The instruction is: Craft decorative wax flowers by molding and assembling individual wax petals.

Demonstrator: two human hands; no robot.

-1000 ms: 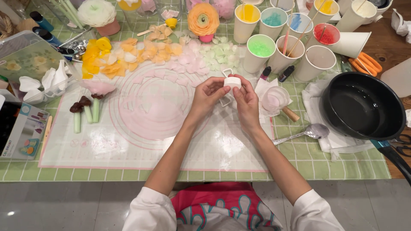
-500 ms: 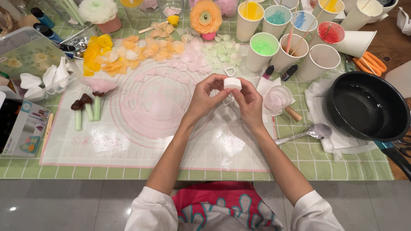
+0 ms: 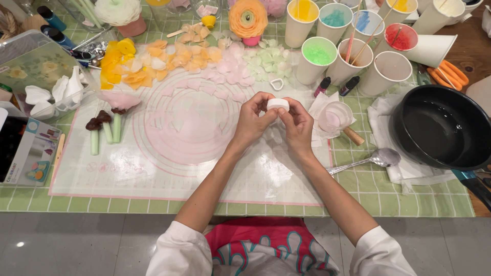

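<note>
Right now I have both hands raised over the middle of the translucent work mat, pinching one small white round piece between them. My left hand is closed around the piece from its left side, thumb and fingertips curled onto it; my right hand is closed on it from the right and below, the two hands touching each other. The piece sits just above the mat's pink ring pattern, toward the mat's right half.

Along the far edge of the mat lie scattered petals: yellow and orange ones at the far left, pale pink ones in the middle, pale green ones further right. A small heart-shaped cutter rests just beyond my hands. An orange finished flower stands at the far edge of the table.

Near the mat's left edge stand three green stems with dark tips. At the far right corner a cluster of paper cups holds coloured contents: yellow, blue, green, red. A small clear cup sits just beside my right hand on a tissue. A metal spoon lies near the mat's right edge, and a black pan rests on white paper at the table's right edge.
</note>
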